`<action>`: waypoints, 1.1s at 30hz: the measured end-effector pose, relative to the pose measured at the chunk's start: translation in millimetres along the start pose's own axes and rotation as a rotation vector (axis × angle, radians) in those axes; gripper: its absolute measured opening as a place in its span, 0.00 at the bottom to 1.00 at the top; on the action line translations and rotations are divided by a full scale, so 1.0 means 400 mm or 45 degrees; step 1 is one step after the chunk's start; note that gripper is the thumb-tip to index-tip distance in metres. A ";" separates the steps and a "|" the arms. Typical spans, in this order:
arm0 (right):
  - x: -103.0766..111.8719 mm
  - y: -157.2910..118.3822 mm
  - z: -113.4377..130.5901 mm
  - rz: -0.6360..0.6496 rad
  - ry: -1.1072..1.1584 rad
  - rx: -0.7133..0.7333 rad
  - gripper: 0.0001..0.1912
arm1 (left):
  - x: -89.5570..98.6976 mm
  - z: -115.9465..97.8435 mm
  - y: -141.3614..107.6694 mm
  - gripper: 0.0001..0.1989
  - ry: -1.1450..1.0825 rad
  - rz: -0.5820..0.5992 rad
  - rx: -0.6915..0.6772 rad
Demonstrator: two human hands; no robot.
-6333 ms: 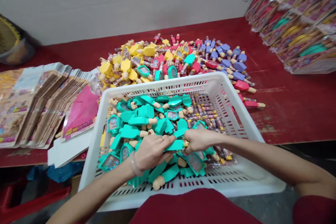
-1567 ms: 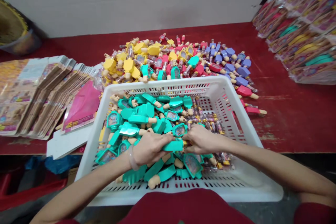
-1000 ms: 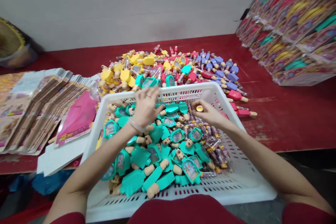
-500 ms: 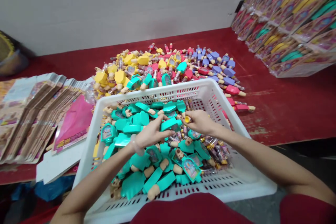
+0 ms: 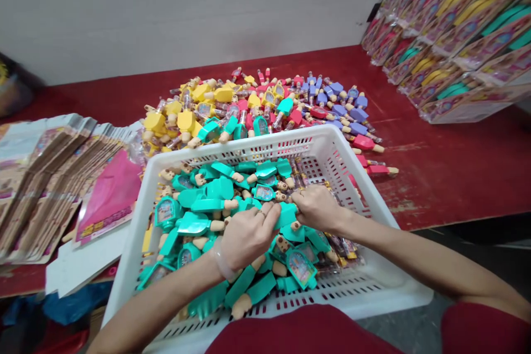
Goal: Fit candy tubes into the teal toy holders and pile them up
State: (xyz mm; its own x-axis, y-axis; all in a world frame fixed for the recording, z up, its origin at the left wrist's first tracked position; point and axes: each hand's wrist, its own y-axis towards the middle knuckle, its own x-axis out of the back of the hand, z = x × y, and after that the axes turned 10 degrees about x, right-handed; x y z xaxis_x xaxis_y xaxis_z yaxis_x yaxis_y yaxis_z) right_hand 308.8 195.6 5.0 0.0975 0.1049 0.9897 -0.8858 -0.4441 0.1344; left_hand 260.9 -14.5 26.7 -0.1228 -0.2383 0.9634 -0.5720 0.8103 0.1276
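Both hands meet over a white perforated basket (image 5: 392, 282). My left hand (image 5: 251, 235) is closed round a teal plastic piece (image 5: 286, 214), gripping it from the left. At its right end my right hand (image 5: 317, 207) is closed, fingers curled against the piece; whatever else lies inside that fist is hidden. Many teal toy pieces with beige ends (image 5: 207, 204) fill the basket's left and middle. Small clear tubes with yellow ends (image 5: 346, 249) lie in its right part, partly beneath my right forearm.
Behind the basket, yellow, pink and purple toys (image 5: 224, 94) are heaped on the red table (image 5: 431, 177). Folded printed cards (image 5: 50, 177) and a pink bag (image 5: 110, 199) lie at the left. Packed toys (image 5: 452, 61) stand stacked at the back right.
My left hand has turned over and wrapped its fingers on the teal piece. My right hand has come against the piece's end; the yellow-ended item it held is now hidden.
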 end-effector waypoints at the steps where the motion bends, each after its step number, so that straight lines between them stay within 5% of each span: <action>1: -0.001 -0.003 0.000 -0.003 -0.011 0.008 0.03 | -0.005 -0.003 0.000 0.18 -0.044 0.021 0.022; 5: -0.013 -0.014 0.004 -0.022 -0.064 0.077 0.03 | -0.009 -0.007 0.012 0.16 -0.608 0.249 0.311; 10: -0.022 -0.020 0.020 -0.015 -0.106 0.090 0.05 | 0.002 -0.002 0.033 0.19 -1.437 0.805 0.818; 15: -0.012 -0.023 0.041 0.141 -0.044 0.058 0.04 | 0.002 0.018 0.043 0.20 -1.618 1.132 1.068; 20: 0.008 -0.024 0.056 0.279 -0.045 0.006 0.06 | 0.011 0.022 0.051 0.19 -1.591 1.146 1.038; 26: -0.002 -0.026 0.064 0.443 -0.010 0.043 0.10 | -0.010 0.000 0.028 0.20 -1.468 0.993 0.923; 29: -0.013 -0.021 0.054 0.399 0.035 -0.021 0.08 | -0.012 0.003 0.026 0.21 -1.395 0.956 0.831; 31: -0.011 -0.012 0.039 0.313 0.061 -0.055 0.07 | 0.002 0.009 0.034 0.21 -1.207 0.885 0.696; 33: -0.001 0.001 0.019 0.288 0.116 -0.091 0.08 | 0.021 0.013 0.041 0.19 -0.801 0.656 0.499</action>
State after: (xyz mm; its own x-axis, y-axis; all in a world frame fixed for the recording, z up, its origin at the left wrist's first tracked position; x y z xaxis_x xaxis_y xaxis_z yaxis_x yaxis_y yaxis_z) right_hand 311.8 188.6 5.2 -0.1453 0.0909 0.9852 -0.9107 -0.4014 -0.0973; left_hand 246.2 -5.8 35.7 -0.7952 -0.2387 0.5573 -0.5450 0.6844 -0.4844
